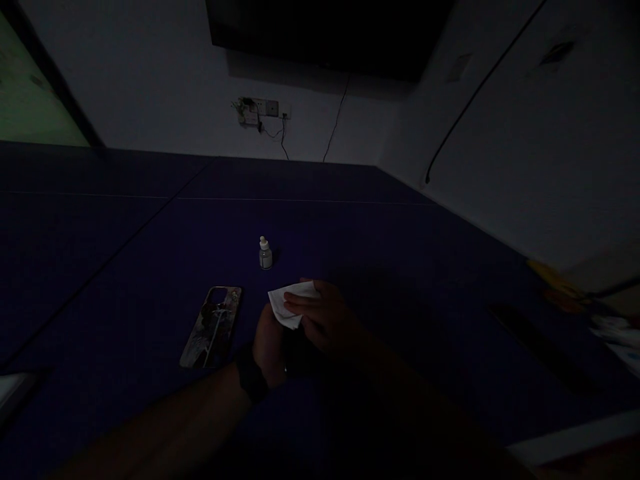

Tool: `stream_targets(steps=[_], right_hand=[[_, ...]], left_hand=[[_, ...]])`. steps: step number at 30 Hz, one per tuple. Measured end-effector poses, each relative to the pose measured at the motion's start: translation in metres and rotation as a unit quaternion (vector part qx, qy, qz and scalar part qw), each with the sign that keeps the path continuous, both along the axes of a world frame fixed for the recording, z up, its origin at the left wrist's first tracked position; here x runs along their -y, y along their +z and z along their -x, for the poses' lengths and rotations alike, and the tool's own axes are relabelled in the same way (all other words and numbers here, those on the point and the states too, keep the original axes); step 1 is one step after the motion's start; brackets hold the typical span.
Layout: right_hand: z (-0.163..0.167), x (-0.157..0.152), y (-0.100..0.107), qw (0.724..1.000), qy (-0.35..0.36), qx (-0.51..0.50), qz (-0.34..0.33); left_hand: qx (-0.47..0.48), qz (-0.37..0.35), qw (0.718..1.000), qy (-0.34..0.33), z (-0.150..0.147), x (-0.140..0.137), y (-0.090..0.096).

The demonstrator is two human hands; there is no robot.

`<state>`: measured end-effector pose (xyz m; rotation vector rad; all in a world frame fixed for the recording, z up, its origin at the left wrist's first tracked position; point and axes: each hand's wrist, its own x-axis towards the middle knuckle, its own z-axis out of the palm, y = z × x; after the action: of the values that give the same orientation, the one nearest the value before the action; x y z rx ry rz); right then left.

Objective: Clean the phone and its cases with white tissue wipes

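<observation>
My left hand (270,343), with a dark band on its wrist, is closed around a dark, flat phone (297,353); shadow and my hands hide most of it. Pressed over the phone's upper part is a white wiping cloth (287,303), with the fingers of my right hand (323,317) on top of it. A phone case (213,330) with a picture print and a camera cutout lies to the left of my hands. Beyond them a small clear dropper bottle (265,257) with a white top stands upright.
The dark blue table (320,227) reaches back to a wall with power sockets (265,107) and cables under a black screen (325,33). A long dark object (535,340) and blurred yellow and white items (555,277) lie at right. A pale-topped object (13,390) sits at left.
</observation>
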<state>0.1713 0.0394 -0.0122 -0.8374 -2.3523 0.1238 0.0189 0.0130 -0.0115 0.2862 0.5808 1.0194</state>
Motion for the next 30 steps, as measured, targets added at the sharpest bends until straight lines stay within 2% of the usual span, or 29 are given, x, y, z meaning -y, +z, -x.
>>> stream_targets(steps=[5,7,11,16,19,21,23,26,28,30], right_hand=[[-0.004,0.000,0.001,0.996,-0.081,-0.033,-0.004],[-0.002,0.001,0.001,0.997,-0.076,-0.009,0.002],[-0.001,0.002,0.002,0.999,-0.026,0.013,-0.015],[-0.002,0.000,0.002,0.995,-0.100,-0.026,-0.010],[0.002,0.000,0.000,0.998,-0.058,0.002,-0.003],[0.002,0.001,-0.001,1.000,-0.007,0.011,-0.025],[-0.004,-0.001,-0.001,0.998,0.006,-0.010,-0.068],[-0.016,-0.006,0.001,0.989,-0.047,-0.065,-0.120],[-0.021,-0.010,0.001,0.985,-0.084,-0.085,-0.127],[-0.021,-0.011,0.001,0.986,-0.087,-0.082,-0.116]], left_hand=[[-0.031,0.045,0.998,0.004,-0.001,0.001,0.003],[-0.040,0.060,0.997,0.018,-0.001,0.002,0.003],[-0.004,0.065,0.998,-0.005,-0.001,0.003,0.005],[-0.010,0.042,0.999,-0.008,0.000,0.004,0.004],[-0.004,0.047,0.999,0.001,0.000,0.002,-0.001],[0.012,0.041,0.999,0.012,-0.001,-0.001,-0.004],[0.019,0.038,0.999,0.015,-0.001,-0.002,-0.004],[0.012,0.055,0.998,0.008,-0.001,0.000,-0.001],[0.009,0.069,0.998,-0.006,0.000,0.002,0.001],[0.004,0.069,0.998,-0.006,0.000,0.003,0.003]])
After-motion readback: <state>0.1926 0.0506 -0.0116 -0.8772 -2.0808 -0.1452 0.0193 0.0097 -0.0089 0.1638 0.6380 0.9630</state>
